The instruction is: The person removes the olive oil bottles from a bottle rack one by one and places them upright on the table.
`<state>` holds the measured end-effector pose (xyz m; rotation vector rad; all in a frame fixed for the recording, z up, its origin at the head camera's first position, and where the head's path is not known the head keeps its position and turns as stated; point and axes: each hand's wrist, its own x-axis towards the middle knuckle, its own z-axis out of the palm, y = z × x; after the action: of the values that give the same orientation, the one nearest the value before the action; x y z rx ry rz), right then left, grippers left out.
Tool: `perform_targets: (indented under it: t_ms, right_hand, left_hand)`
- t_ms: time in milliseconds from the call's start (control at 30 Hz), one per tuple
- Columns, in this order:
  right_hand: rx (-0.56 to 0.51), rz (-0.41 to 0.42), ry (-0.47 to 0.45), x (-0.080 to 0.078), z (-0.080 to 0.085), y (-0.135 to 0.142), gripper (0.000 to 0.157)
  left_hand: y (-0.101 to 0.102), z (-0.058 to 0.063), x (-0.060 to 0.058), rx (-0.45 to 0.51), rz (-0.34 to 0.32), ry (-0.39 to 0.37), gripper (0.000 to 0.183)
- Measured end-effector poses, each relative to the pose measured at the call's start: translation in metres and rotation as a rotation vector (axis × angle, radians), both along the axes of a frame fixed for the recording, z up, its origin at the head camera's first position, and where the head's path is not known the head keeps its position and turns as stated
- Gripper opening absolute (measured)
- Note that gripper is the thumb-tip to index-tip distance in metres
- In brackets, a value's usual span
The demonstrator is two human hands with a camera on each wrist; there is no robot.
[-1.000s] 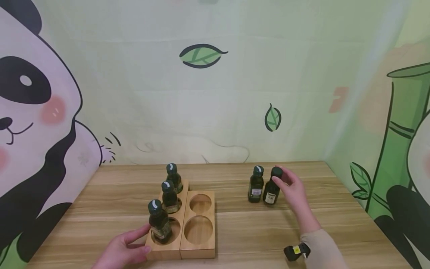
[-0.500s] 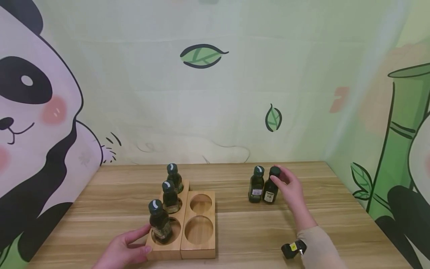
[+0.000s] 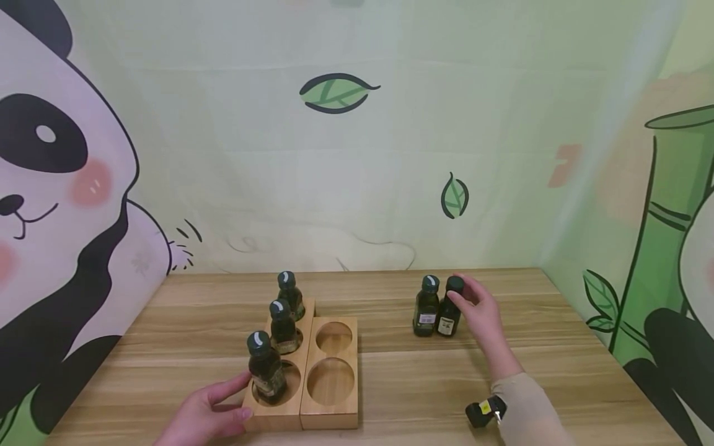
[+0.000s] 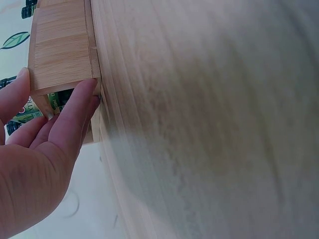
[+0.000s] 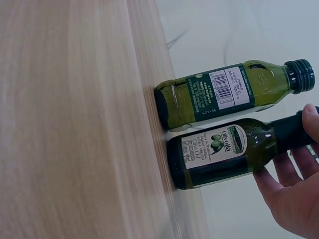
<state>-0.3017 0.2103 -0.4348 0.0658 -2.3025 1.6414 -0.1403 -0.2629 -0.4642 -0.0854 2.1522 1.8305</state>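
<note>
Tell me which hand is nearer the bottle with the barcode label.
Right. The right hand grips the Olivoilà bottle beside the barcode bottle; the left hand is farther away, at a wooden holder.

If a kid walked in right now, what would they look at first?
Probably the giant cartoon panda on the left side of the backdrop, far bigger than anything on the table. Next might be the three dark bottles lined up in the left wooden block. Then, over on the right, the right hand holding the top of the labelled bottle.
</note>
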Motion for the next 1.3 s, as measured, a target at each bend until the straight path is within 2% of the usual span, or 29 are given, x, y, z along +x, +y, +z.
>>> perform_targets:
  t_ms: [433,700,1067,1300]
  right_hand:
    - [-0.001,0.008,-0.027,-0.003,-0.001,0.002,0.046]
    - [-0.005,0.030,-0.035,-0.004,-0.001,0.005,0.049]
    - [0.036,0.052,0.000,0.009,-0.004,0.014,0.055]
    - [0.086,0.068,0.019,0.019,-0.009,0.022,0.057]
  left_hand:
    - [0.000,0.000,0.001,-0.003,-0.013,0.023,0.081]
    - [-0.001,0.000,0.001,-0.016,0.002,0.013,0.081]
    - [-0.001,0.002,0.001,-0.024,0.003,-0.014,0.080]
    - [0.000,0.002,0.001,-0.038,0.005,0.006,0.081]
